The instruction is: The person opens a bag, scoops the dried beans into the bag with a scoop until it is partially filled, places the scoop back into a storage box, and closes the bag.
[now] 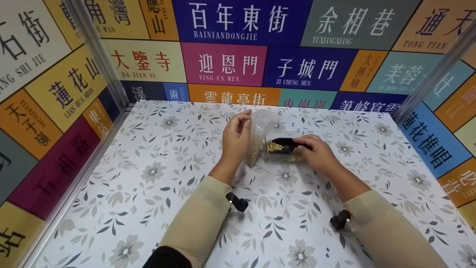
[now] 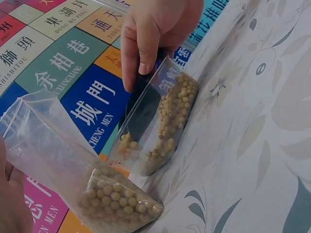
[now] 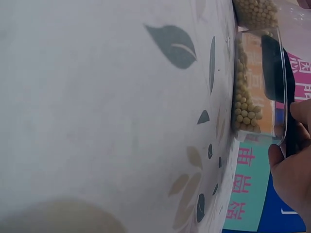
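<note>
My left hand point(image 1: 236, 136) holds a clear zip bag point(image 1: 257, 137) near its open top; part of the grip is hidden. Round yellow soybeans point(image 2: 114, 201) fill the bag's bottom, which rests on the table. To its right is a clear plastic box point(image 2: 182, 77), with more soybeans point(image 3: 247, 114) along its bottom. My right hand point(image 1: 316, 150) pinches the handle of a black scoop point(image 1: 286, 145). The scoop lies within the box, its mouth toward the bag, with yellow beans point(image 1: 274, 146) at its front.
A white tablecloth point(image 1: 148, 208) with grey flowers and leaves covers the table. Coloured panels point(image 1: 223, 63) with Chinese lettering stand behind it and along both sides. Clear edge strips point(image 1: 108, 67) run up the corners. Dark wrist cameras point(image 1: 238, 202) sit at both cuffs.
</note>
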`<state>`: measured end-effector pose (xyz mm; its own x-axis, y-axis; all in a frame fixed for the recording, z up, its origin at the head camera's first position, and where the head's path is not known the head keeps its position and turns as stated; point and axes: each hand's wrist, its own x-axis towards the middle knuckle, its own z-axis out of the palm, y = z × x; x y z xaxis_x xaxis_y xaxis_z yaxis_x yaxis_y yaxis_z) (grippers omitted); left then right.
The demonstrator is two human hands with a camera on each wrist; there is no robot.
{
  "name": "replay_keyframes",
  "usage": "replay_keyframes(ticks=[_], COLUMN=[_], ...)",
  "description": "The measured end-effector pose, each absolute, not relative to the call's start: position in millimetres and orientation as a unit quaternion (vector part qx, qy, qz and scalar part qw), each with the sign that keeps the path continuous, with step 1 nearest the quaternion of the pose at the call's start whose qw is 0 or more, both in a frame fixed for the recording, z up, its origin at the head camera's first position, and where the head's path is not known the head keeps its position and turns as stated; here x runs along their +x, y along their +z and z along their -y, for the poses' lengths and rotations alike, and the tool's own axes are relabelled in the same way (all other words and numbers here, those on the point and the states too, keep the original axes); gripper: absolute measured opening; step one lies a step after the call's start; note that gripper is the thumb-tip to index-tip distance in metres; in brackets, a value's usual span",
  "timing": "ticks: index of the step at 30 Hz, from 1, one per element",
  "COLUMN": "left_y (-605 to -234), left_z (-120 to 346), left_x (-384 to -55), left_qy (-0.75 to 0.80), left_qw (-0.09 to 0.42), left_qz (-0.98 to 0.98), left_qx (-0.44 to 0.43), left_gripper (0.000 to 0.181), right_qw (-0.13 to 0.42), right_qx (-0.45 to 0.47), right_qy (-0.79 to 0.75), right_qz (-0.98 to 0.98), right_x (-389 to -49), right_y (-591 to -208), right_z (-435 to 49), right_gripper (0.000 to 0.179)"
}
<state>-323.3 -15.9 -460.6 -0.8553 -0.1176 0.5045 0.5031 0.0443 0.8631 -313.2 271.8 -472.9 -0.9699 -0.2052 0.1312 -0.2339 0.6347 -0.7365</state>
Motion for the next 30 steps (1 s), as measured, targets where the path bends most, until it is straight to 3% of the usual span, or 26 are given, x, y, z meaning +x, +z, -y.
replay_keyframes(ticks=[18, 30], left_y=[-461, -461], left_z=[15, 16], left_x=[-324, -324], left_qy=[-0.68, -0.676], left_qw=[0.227, 0.229], left_qz=[0.683, 0.686], left_qx=[-0.14, -0.138], left_gripper=[0.016, 0.014], right_qw=[0.042, 0.068], right_qx=[0.089, 0.089], right_qy=[0.466, 0.441], right_qz=[0.879, 0.89], right_x=[-311, -311], right_y=[-463, -411], right_z=[-292, -291], right_gripper=[0.037, 0.039])
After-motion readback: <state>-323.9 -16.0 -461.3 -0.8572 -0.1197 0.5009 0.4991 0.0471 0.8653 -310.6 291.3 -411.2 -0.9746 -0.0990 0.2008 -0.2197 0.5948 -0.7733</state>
